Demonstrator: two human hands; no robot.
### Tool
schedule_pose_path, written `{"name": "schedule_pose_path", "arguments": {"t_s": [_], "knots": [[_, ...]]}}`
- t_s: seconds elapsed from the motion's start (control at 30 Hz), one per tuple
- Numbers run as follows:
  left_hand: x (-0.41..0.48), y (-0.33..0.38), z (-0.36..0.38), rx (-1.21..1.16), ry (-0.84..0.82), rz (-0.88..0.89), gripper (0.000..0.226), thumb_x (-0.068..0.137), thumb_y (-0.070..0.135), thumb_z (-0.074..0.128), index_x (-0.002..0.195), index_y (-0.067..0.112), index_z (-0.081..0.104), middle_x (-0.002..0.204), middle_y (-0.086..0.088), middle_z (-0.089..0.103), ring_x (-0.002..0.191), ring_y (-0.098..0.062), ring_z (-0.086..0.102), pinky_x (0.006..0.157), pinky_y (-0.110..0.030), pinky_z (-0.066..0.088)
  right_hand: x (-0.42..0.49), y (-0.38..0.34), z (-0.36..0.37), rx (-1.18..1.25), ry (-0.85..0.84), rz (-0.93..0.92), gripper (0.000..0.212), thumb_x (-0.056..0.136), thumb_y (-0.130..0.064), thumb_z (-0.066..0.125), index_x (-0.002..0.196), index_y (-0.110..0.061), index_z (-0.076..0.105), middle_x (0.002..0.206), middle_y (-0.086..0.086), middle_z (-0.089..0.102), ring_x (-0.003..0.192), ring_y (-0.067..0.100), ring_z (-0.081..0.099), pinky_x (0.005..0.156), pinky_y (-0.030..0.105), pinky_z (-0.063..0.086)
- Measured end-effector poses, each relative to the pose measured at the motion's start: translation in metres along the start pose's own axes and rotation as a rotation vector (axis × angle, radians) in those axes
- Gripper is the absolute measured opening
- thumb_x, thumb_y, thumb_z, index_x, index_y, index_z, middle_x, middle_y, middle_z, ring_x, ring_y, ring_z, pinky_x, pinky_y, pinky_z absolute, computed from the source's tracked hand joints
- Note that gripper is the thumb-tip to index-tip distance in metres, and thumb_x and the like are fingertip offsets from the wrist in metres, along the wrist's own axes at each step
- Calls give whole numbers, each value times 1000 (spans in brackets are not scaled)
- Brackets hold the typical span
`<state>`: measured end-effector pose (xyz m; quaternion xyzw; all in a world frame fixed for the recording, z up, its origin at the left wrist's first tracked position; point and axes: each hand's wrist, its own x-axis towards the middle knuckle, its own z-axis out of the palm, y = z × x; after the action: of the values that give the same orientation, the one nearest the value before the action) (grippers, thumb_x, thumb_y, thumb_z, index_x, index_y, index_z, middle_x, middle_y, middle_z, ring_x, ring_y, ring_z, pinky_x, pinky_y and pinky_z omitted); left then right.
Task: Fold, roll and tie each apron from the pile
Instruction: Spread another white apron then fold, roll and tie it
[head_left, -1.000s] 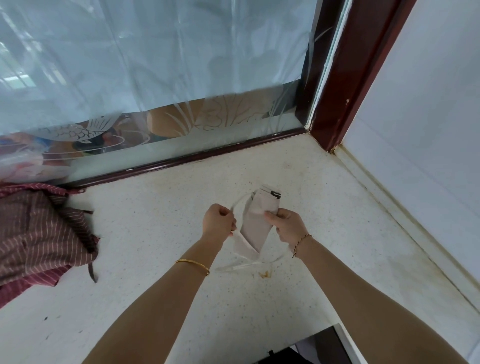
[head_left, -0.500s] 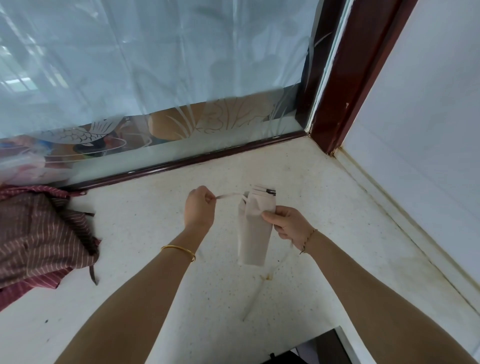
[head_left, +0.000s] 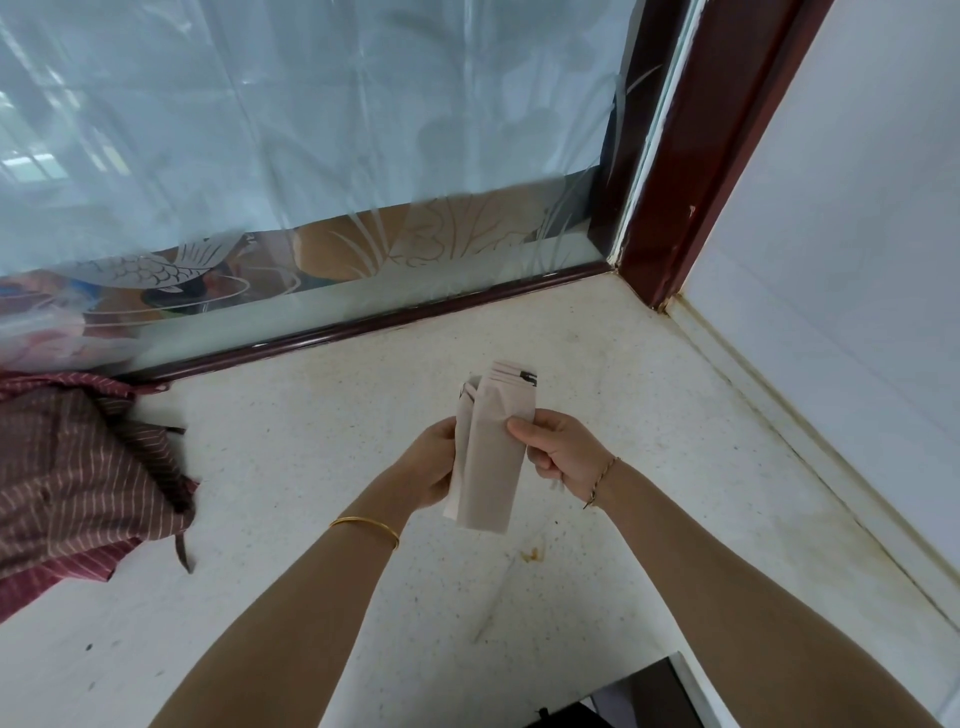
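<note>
Right hand (head_left: 563, 456) pinches the rolled beige cloth apron (head_left: 491, 457), left hand (head_left: 434, 462) grips beside it; tie should stay taut.

Speckled white counter (head_left: 322, 467), striped maroon apron pile (head_left: 72, 483) at its left edge, small brown stain (head_left: 532, 555) near middle

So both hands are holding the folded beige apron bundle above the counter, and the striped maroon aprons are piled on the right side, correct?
Not quite: the head view shows the striped maroon apron pile on the left, not the right. The left hand and right hand do hold the folded beige apron bundle above the speckled counter.
</note>
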<state>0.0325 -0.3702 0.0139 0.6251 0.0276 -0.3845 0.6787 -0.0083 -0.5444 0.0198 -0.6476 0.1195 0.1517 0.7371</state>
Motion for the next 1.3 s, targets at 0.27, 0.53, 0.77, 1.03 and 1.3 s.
{"name": "schedule_pose_path", "arguments": {"t_s": [0.27, 0.53, 0.77, 1.03, 1.3], "knots": [[5, -4, -6, 36, 176, 24, 28, 93, -6, 45, 120, -9, 51, 107, -24, 60, 90, -31, 58, 82, -42, 52, -1, -2, 4, -12, 88, -22, 9, 92, -14, 59, 85, -13, 64, 62, -1, 43, 49, 10, 26, 39, 16, 18], [-4, -1, -3, -41, 96, 28, 20, 95, -2, 47, 108, -2, 62, 92, -13, 67, 82, -24, 64, 72, -34, 56, -1, -1, 5, 13, 113, -22, 16, 92, -16, 60, 76, -14, 64, 49, -6, 45, 47, 11, 30, 41, 18, 16], [-2, 3, -5, -1, 404, 142, 9, 92, 5, 57, 98, 1, 62, 74, -10, 62, 62, -15, 56, 61, -24, 51, 4, 5, -1, -216, 389, -65, 20, 91, -15, 61, 75, -3, 57, 53, 5, 41, 42, 9, 35, 39, 16, 29], [-9, 12, 21, 20, 46, -70, 10, 92, 3, 56, 100, -1, 60, 68, -8, 62, 54, -10, 56, 52, -18, 49, 6, 11, 10, -138, 447, -25, 25, 89, -17, 64, 69, -5, 56, 63, 11, 66, 60, 26, 66, 69, 41, 59], [3, -5, 47, 466, 420, 187, 11, 85, 7, 58, 86, 13, 49, 79, -5, 58, 68, -19, 53, 57, -25, 41, 2, 4, 15, 55, 374, 59, 14, 89, -12, 65, 77, -3, 63, 71, 15, 67, 57, 24, 66, 62, 37, 60]]}}
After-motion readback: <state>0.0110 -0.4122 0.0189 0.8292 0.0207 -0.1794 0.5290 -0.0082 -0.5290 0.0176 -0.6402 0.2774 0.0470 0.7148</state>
